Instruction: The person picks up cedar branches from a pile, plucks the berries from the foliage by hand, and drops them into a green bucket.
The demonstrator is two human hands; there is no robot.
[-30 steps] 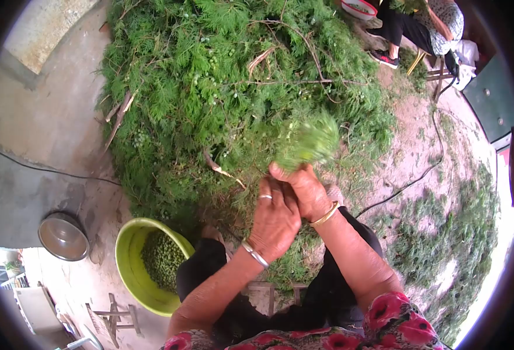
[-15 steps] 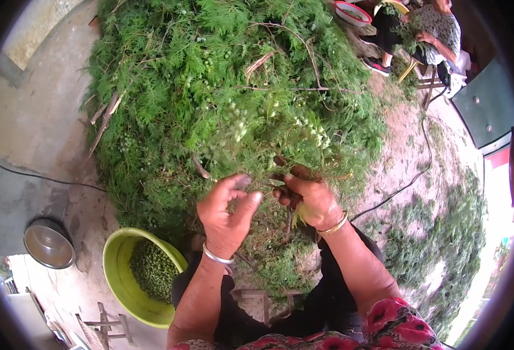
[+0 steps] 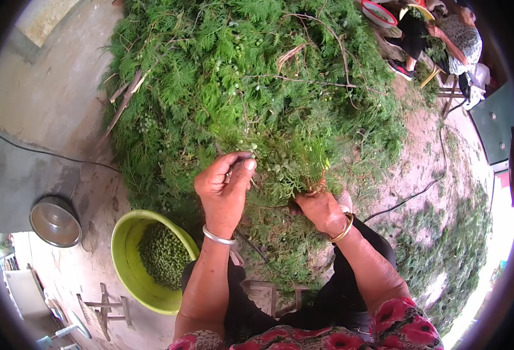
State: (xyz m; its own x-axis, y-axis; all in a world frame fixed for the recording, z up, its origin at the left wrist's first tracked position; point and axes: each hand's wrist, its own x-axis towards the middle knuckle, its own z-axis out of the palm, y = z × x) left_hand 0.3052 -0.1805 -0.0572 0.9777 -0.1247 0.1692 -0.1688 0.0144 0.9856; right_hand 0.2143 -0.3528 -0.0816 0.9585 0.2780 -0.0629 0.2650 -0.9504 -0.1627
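Note:
A leafy green sprig (image 3: 286, 166) with small round green berries is held in front of me. My right hand (image 3: 321, 210) grips its stem from below. My left hand (image 3: 225, 189) pinches at the sprig's left side with thumb and fingertips closed on the berries and leaves. Behind it lies a large heap of cut green branches (image 3: 239, 76). A yellow-green bowl (image 3: 129, 274), partly filled with picked green berries (image 3: 163, 256), sits on the ground by my left knee.
A steel bowl (image 3: 54, 220) stands on the concrete at left. A black cable (image 3: 420, 189) runs over the dirt at right. Another person (image 3: 443, 35) sits on a stool at top right beside a red-rimmed bowl (image 3: 378, 13). Discarded greenery (image 3: 443, 245) lies at right.
My right hand has dropped lower on the stem and the sprig now stands upright. My left hand has closed its fingertips on the sprig's left side.

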